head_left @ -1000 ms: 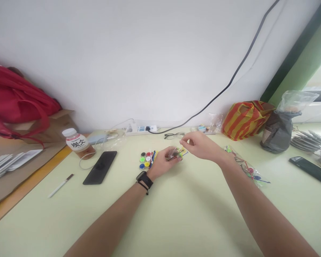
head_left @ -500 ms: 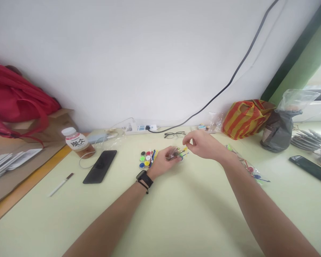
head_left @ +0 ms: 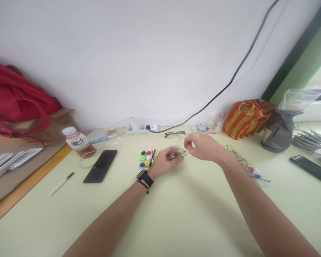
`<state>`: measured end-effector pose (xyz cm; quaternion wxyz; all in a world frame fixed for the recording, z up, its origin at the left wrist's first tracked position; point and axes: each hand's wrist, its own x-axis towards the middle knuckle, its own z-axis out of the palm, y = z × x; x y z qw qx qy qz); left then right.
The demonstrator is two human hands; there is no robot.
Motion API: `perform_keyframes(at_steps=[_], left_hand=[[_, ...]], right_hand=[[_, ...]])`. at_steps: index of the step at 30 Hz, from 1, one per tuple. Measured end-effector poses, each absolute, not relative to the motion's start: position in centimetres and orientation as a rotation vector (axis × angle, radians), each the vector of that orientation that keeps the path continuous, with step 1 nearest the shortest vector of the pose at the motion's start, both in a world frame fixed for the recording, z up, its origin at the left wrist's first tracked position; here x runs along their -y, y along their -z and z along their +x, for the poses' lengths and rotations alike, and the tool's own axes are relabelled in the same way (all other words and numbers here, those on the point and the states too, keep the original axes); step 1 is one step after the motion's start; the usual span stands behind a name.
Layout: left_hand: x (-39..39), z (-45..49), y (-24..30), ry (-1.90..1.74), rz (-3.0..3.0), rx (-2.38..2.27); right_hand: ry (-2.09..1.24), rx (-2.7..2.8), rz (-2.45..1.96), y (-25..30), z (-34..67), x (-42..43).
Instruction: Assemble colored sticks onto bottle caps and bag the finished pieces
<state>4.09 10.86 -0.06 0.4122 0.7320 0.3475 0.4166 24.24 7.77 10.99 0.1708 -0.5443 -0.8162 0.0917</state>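
Observation:
My left hand (head_left: 164, 163), wearing a black watch, is closed around a small clear plastic bag (head_left: 178, 152) with coloured pieces in it. Just right of the bag, my right hand (head_left: 202, 147) is raised with thumb and finger pinched together; what they hold, if anything, is hidden. Close by my left hand lie several round coloured pieces (head_left: 145, 159) in red, black, green, white, yellow and blue. Between them and the hand are thin blue, white and yellow sticks (head_left: 152, 157). Under my right forearm, a clear bag of coloured parts (head_left: 253, 171) lies partly covered.
Eyeglasses (head_left: 174, 134) and a power strip (head_left: 141, 128) lie along the wall. At left are a phone (head_left: 101, 166), a drink bottle (head_left: 79, 142) and a pen (head_left: 61, 184). A striped bag (head_left: 246, 119), a grey bag (head_left: 278, 132) and a dark flat object (head_left: 311, 170) occupy the right.
My right fingers have shifted slightly right, away from the bag. A yellow piece that showed at their tips is no longer visible there. My left hand keeps its grip.

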Motion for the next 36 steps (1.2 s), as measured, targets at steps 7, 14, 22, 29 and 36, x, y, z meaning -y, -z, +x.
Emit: perform_keyframes(at_steps=[7, 14, 22, 29, 36], left_hand=[[-11.2, 3.8, 0.6, -1.023, 1.932, -0.849], [-11.5, 3.7, 0.3, -1.126, 1.741, -0.833], [-11.8, 3.2, -1.7, -0.979, 1.617, -0.701], [-12.0, 3.1, -2.9, -0.972, 1.589, -0.655], [-11.9, 3.3, -3.7, -1.119, 1.502, -0.73]], right_hand=[[-0.294, 2.308, -1.503, -10.8, 23.9, -7.8], [-0.467, 2.177, -1.269, -11.8, 24.8, -7.6], [-0.366, 2.218, -1.257, -11.9, 24.2, -7.7], [-0.317, 2.218, -1.318, -12.3, 23.7, -7.2], [-0.415, 2.234, -1.337, -12.7, 24.7, -7.0]])
